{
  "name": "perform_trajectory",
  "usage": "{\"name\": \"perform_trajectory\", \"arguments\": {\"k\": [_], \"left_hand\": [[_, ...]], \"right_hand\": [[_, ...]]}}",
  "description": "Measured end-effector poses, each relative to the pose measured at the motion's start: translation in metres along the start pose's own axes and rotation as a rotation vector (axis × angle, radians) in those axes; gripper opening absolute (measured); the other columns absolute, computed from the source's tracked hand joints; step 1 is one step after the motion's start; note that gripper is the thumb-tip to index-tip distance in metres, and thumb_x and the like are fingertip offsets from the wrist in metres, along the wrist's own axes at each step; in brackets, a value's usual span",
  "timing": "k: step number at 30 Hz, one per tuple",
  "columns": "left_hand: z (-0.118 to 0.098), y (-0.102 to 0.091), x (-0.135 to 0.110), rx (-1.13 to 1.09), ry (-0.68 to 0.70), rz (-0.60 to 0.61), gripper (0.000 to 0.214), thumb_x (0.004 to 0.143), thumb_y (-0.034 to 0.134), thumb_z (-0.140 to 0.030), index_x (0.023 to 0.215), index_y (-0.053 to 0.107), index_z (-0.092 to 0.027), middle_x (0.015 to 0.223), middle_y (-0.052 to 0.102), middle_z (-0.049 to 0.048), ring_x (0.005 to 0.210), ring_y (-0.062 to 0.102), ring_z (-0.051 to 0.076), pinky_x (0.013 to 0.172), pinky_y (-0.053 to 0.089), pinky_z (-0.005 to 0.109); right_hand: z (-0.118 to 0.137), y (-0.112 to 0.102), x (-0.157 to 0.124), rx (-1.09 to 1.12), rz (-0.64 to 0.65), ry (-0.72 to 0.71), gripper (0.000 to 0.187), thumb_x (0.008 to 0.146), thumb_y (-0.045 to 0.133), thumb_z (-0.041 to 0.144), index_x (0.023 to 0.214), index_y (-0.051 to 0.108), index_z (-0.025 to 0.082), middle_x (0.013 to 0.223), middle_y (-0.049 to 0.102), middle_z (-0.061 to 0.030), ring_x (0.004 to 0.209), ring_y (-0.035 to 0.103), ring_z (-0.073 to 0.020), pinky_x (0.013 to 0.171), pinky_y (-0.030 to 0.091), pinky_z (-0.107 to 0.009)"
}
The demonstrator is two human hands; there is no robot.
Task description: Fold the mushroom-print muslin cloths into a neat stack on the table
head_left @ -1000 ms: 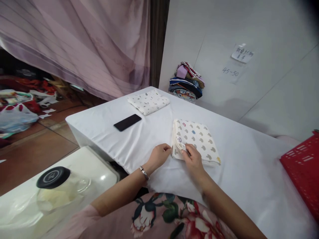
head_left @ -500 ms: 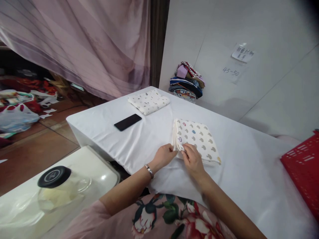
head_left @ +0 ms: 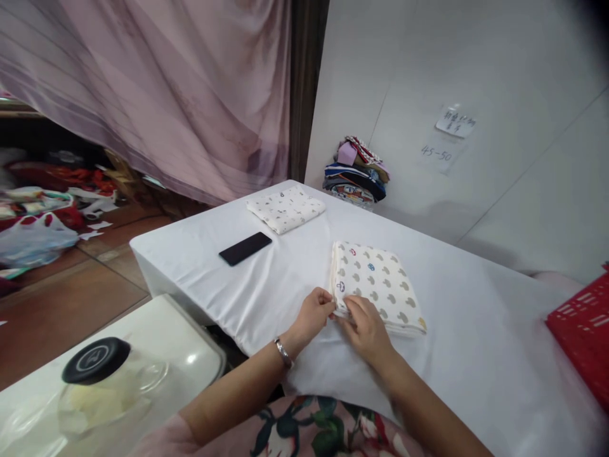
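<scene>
Soft, fairly even light covers the white counter point(head_left: 476, 304), while glare spots the glossy white surface point(head_left: 188, 384) at lower left and a faint shadow dims the wall point(head_left: 504, 146). The pattern on the nearer folded cloth point(head_left: 375, 282) reads clearly; the red basket point(head_left: 583, 327) is blurred, edges look stretched, and the upper right corner is nearly black.

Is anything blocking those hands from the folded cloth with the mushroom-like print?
Nothing visible: the left hand and right hand are both right at the near left corner of the mushroom-print cloth. The phone and other folded cloth lie off to the left, not between.
</scene>
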State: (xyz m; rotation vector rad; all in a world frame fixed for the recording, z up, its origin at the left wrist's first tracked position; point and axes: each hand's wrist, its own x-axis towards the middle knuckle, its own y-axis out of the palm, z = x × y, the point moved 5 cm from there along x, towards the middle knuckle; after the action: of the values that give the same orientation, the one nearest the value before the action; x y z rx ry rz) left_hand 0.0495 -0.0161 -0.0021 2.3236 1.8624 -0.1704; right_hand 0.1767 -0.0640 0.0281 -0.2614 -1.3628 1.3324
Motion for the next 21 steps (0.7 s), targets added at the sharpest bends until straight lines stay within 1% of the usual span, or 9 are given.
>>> {"name": "perform_trajectory", "arguments": {"k": [2, 4, 5, 7, 9, 11, 13, 16, 21], "left_hand": [[-0.005, 0.000, -0.002, 0.007, 0.030, -0.013, 0.012, 0.070, 0.056, -0.019, 0.076, 0.046, -0.018, 0.055, 0.051, -0.0058, 0.050, 0.053, 0.009, 0.045, 0.035, 0.017], [-0.010, 0.001, -0.002, 0.011, 0.056, -0.003, 0.011, 0.073, 0.055, -0.022, 0.078, 0.046, -0.018, 0.057, 0.055, -0.0047, 0.049, 0.052, 0.008, 0.046, 0.035, 0.018], [-0.012, 0.000, -0.002, 0.018, 0.069, 0.006, 0.010, 0.074, 0.053, -0.025, 0.079, 0.047, -0.018, 0.060, 0.057, -0.0034, 0.049, 0.052, 0.008, 0.046, 0.036, 0.018], [-0.013, -0.004, 0.001, 0.077, 0.100, -0.004, 0.012, 0.078, 0.050, -0.029, 0.078, 0.049, -0.018, 0.067, 0.062, -0.0008, 0.050, 0.052, 0.008, 0.049, 0.038, 0.020], [-0.011, -0.012, 0.006, 0.214, 0.113, -0.050, 0.015, 0.078, 0.049, -0.031, 0.073, 0.052, -0.018, 0.069, 0.062, -0.0002, 0.053, 0.052, 0.009, 0.053, 0.039, 0.021], [-0.009, -0.019, 0.010, 0.385, 0.108, -0.083, 0.017, 0.076, 0.052, -0.032, 0.068, 0.056, -0.018, 0.066, 0.061, -0.0006, 0.056, 0.052, 0.011, 0.055, 0.038, 0.022], [-0.008, -0.021, 0.013, 0.525, 0.108, -0.076, 0.019, 0.075, 0.053, -0.034, 0.064, 0.058, -0.019, 0.064, 0.061, -0.0002, 0.058, 0.052, 0.013, 0.055, 0.036, 0.023], [-0.012, -0.017, 0.016, 0.653, 0.114, -0.036, 0.027, 0.076, 0.053, -0.041, 0.063, 0.060, -0.019, 0.063, 0.063, 0.0017, 0.061, 0.055, 0.015, 0.056, 0.035, 0.025], [-0.017, -0.006, 0.022, 0.774, 0.050, -0.048, 0.038, 0.075, 0.053, -0.055, 0.072, 0.062, -0.018, 0.076, 0.068, 0.0066, 0.071, 0.060, 0.021, 0.059, 0.036, 0.027]], "right_hand": [[-0.002, 0.001, -0.001, 0.008, -0.029, 0.011, 0.035, 0.085, 0.053, 0.031, 0.117, 0.051, 0.016, 0.113, 0.057, -0.0140, 0.104, 0.052, -0.0268, 0.087, 0.045, -0.043], [-0.005, -0.001, 0.000, 0.061, -0.070, 0.066, 0.031, 0.085, 0.050, 0.028, 0.114, 0.053, 0.018, 0.112, 0.057, -0.0131, 0.104, 0.052, -0.0256, 0.087, 0.045, -0.041], [-0.008, -0.003, 0.000, 0.110, -0.091, 0.123, 0.027, 0.086, 0.048, 0.026, 0.110, 0.054, 0.018, 0.108, 0.059, -0.0117, 0.100, 0.053, -0.0240, 0.084, 0.045, -0.038], [-0.017, -0.007, 0.002, 0.232, -0.139, 0.289, 0.018, 0.085, 0.046, 0.025, 0.097, 0.057, 0.019, 0.092, 0.059, -0.0067, 0.084, 0.054, -0.0195, 0.072, 0.046, -0.031], [-0.024, -0.012, 0.002, 0.348, -0.183, 0.471, 0.012, 0.083, 0.048, 0.028, 0.083, 0.056, 0.019, 0.074, 0.053, -0.0001, 0.068, 0.048, -0.0150, 0.060, 0.041, -0.026], [-0.027, -0.016, 0.001, 0.438, -0.210, 0.594, 0.013, 0.080, 0.050, 0.031, 0.074, 0.052, 0.019, 0.066, 0.044, 0.0036, 0.061, 0.041, -0.0124, 0.055, 0.035, -0.023], [-0.026, -0.018, 0.002, 0.503, -0.224, 0.640, 0.014, 0.078, 0.052, 0.031, 0.072, 0.051, 0.019, 0.065, 0.042, 0.0045, 0.060, 0.038, -0.0116, 0.053, 0.032, -0.023], [-0.023, -0.020, 0.002, 0.550, -0.250, 0.642, 0.015, 0.077, 0.052, 0.033, 0.071, 0.050, 0.019, 0.064, 0.040, 0.0044, 0.059, 0.036, -0.0114, 0.053, 0.030, -0.023], [-0.023, -0.022, 0.003, 0.562, -0.268, 0.652, 0.019, 0.076, 0.054, 0.035, 0.068, 0.046, 0.020, 0.062, 0.037, 0.0048, 0.059, 0.034, -0.0114, 0.053, 0.030, -0.023]]}}
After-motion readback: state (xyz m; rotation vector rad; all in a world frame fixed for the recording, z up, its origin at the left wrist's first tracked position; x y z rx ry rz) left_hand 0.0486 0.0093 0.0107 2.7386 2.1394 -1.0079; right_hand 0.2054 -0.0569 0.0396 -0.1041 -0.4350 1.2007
